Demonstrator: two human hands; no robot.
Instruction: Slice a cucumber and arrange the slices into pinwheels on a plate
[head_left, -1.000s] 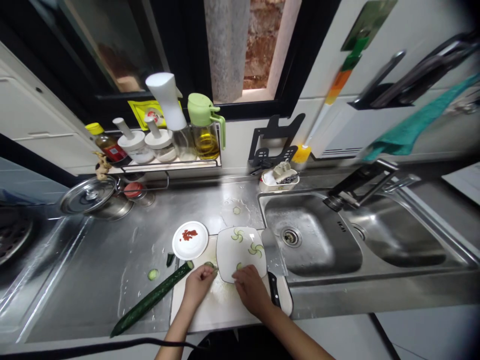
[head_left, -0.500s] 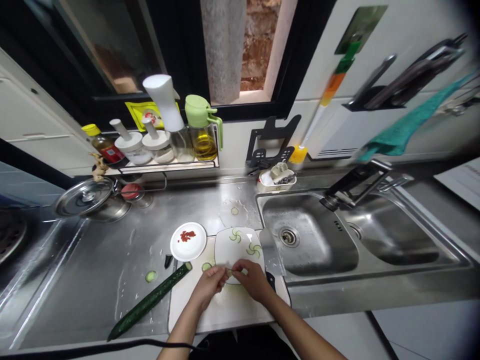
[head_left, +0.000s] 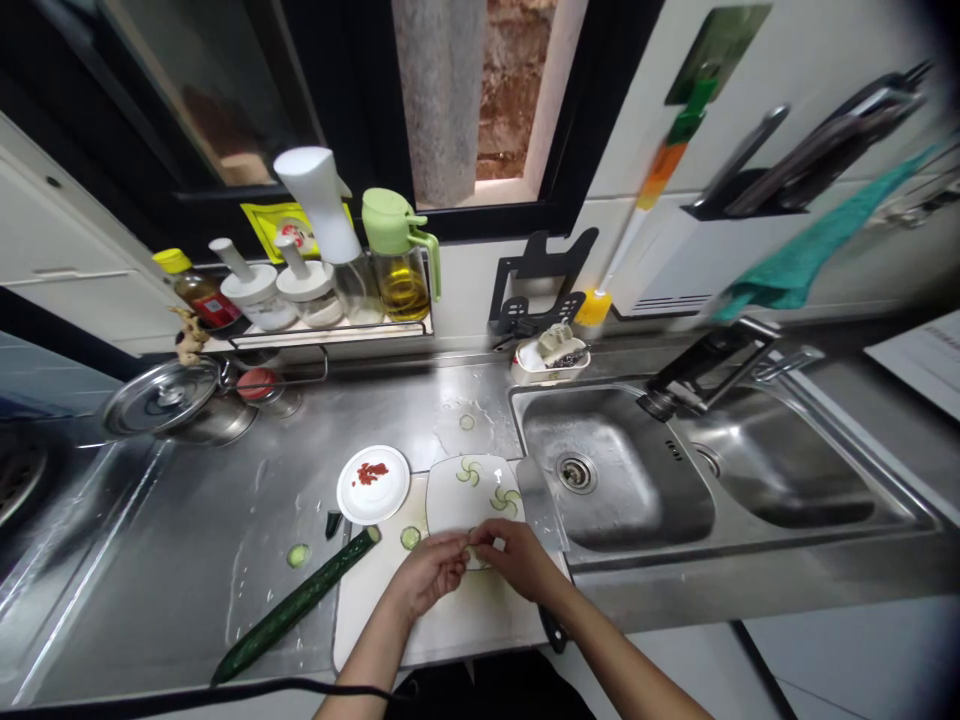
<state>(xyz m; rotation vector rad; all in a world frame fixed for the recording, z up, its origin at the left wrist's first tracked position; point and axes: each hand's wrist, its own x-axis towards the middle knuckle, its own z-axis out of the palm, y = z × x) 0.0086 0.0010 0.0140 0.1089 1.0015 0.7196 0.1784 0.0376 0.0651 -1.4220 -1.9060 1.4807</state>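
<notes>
My left hand [head_left: 431, 572] and my right hand [head_left: 514, 555] meet over the near edge of a white square plate [head_left: 450, 500]. Their fingertips pinch a small, thin cucumber slice [head_left: 470, 551], mostly hidden by the fingers. Curved cucumber strips [head_left: 505, 500] lie on the plate in two pinwheel shapes. Under the plate is a pale cutting board [head_left: 442, 630], with a round cucumber slice [head_left: 410, 538] left of my hands. A cleaver [head_left: 541, 500] rests at the board's right side, its black handle toward me. The long cut cucumber [head_left: 300, 605] overlaps the board's left edge.
A round white plate [head_left: 373, 511] holds chopped red bits. More cucumber slices [head_left: 298, 555] and a dark cucumber end [head_left: 333, 523] lie on the steel counter. The double sink [head_left: 622, 470] is at right. Seasoning jars [head_left: 259, 295] and an oil bottle [head_left: 401, 280] line the back shelf.
My hands have shifted slightly right, still pinching together, and the left hand has turned so its fingers curl more. The cleaver's handle now shows lower, beside my right wrist.
</notes>
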